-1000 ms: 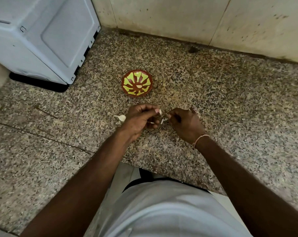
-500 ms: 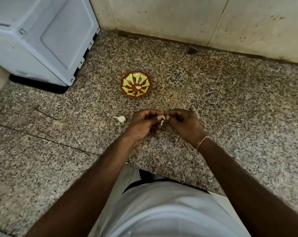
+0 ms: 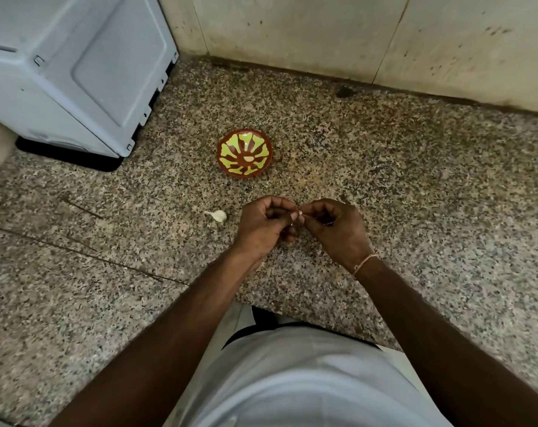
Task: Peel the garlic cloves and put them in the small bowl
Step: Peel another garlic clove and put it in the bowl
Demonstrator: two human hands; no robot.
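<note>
The garlic clove (image 3: 299, 214) being peeled shows only as a tiny pale speck, pinched between the fingertips of the left hand (image 3: 266, 224) and the right hand (image 3: 334, 226), which meet above the speckled granite counter (image 3: 415, 186); too little of it shows to tell how much skin remains. Both hands have their fingers curled in around it. A second clove (image 3: 218, 215), whitish with a thin tail, lies on the counter just left of the left hand. The small bowl (image 3: 244, 157), red-brown with yellow-green petal shapes, sits farther back, with one pale piece (image 3: 248, 159) at its centre. Compared with a second ago, the hands have drawn closer together and the strip of peel between them is no longer visible.
</note>
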